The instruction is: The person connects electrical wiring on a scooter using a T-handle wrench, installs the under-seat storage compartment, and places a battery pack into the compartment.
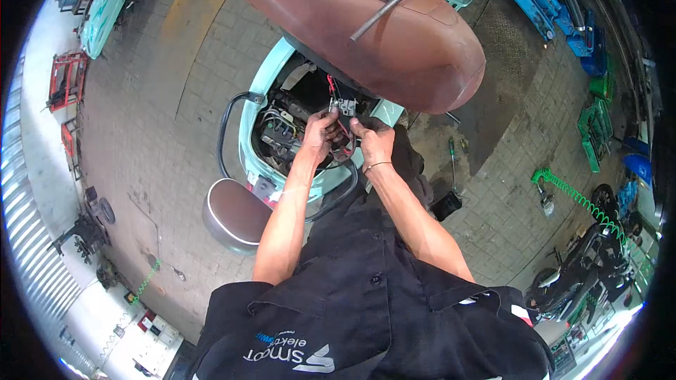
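One scooter body (247,137) stands open beneath both grips. My left hand (320,134) has thumb and fingers drawn together at the near-left end of the grey metal block (346,106); I cannot tell whether they pinch it. The block lies just beyond both hands, toward the body's right edge, long axis apparently crosswise. My right hand (376,142) curls beside its near-right corner, seemingly farther off, its hold hidden.

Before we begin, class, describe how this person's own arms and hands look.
The left hand and right hand wear no gloves. Short black sleeves leave the forearms bare. A thin wristband sits on the right side.
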Available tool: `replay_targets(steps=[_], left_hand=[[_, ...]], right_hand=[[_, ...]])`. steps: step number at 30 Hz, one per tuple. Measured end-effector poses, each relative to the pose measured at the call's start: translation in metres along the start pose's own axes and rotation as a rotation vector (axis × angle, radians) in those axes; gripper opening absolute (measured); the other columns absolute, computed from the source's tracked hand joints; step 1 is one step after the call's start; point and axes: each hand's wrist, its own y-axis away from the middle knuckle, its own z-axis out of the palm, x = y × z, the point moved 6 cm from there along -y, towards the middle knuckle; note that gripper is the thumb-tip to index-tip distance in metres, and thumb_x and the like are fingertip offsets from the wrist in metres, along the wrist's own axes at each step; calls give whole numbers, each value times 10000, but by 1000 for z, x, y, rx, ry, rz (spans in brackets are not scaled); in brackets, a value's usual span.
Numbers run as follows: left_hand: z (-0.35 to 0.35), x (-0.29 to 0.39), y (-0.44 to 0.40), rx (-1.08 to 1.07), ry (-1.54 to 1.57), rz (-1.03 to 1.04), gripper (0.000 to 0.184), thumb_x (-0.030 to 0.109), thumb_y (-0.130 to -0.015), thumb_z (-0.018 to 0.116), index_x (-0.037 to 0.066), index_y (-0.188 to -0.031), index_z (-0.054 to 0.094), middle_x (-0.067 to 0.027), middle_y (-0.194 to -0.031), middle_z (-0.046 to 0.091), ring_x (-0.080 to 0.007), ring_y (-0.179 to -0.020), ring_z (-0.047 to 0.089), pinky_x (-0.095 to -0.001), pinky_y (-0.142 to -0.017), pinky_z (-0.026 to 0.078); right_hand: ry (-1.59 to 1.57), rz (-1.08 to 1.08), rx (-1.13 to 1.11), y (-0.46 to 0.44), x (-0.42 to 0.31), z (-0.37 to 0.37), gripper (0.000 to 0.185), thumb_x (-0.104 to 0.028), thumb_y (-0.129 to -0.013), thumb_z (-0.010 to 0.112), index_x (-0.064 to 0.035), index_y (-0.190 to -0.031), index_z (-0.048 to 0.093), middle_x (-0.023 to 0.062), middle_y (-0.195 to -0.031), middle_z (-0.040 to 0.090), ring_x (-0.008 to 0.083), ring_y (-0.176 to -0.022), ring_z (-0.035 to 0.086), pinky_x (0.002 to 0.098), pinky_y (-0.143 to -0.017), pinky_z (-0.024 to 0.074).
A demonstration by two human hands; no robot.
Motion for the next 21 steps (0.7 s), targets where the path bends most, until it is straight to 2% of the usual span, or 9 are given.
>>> replay_targets(steps=[3, 5, 9, 12, 14, 18, 20, 21], left_hand=[[4, -3, 1, 14, -7, 16, 230, 301, -971, 618, 104, -882, 539, 71, -559, 362, -59, -450, 291, -245, -477, 286], [6, -2, 2, 20, 1, 18, 238, 303, -975, 613, 117, -859, 520, 74, -558, 358, -63, -450, 293, -247, -480, 274], [4, -2, 4, 59, -22, 17, 239, 301, -981, 602, 121, -852, 515, 74, -557, 355, -66, -449, 298, -247, -481, 286], [3, -3, 4, 48, 54, 12, 238, 281, -982, 609, 97, -849, 537, 77, -580, 373, -51, -465, 304, -240, -468, 275], [3, 1, 8, 105, -1, 18, 251, 300, -983, 600, 100, -846, 537, 76, -589, 382, -51, -474, 320, -238, -472, 302], [8, 6, 13, 137, -21, -8, 267, 319, -984, 591, 104, -837, 535, 74, -592, 386, -53, -481, 332, -238, -479, 327], [8, 8, 15, 126, -23, -5, 267, 323, -987, 582, 105, -839, 537, 76, -593, 382, -53, -485, 330, -249, -476, 309], [5, 5, 12, 127, -21, -5, 267, 323, -987, 582, 105, -839, 537, 76, -593, 382, -53, -485, 330, -249, -476, 309]], right_hand=[[97, -3, 75, -7, 9, -1, 188, -70, -809, 759, 76, -914, 705, 99, -848, 710, 148, -714, 615, 283, -686, 480], [165, -140, 132, -18, 23, -5, 189, -91, -786, 791, 49, -890, 718, 96, -806, 721, 155, -686, 631, 308, -657, 508], [277, -177, 197, -7, 5, 0, 192, -106, -771, 787, 45, -869, 720, 104, -792, 724, 153, -671, 637, 309, -656, 512], [283, -131, 193, -10, 8, 1, 167, -92, -761, 774, 39, -852, 725, 103, -772, 721, 151, -667, 639, 312, -657, 513], [222, -68, 62, -23, 21, 4, 152, -29, -760, 763, 55, -877, 716, 83, -828, 724, 147, -684, 636, 296, -649, 507], [177, -80, 24, -18, 7, 6, 148, 1, -741, 759, 69, -863, 710, 95, -822, 722, 148, -671, 639, 299, -633, 507], [112, 116, -68, -15, 7, 9, 147, 14, -729, 761, 70, -856, 714, 108, -823, 719, 162, -657, 644, 303, -592, 505], [114, 116, -69, -18, 10, 7, 147, 14, -729, 761, 70, -856, 714, 108, -823, 719, 162, -657, 644, 303, -592, 505]])
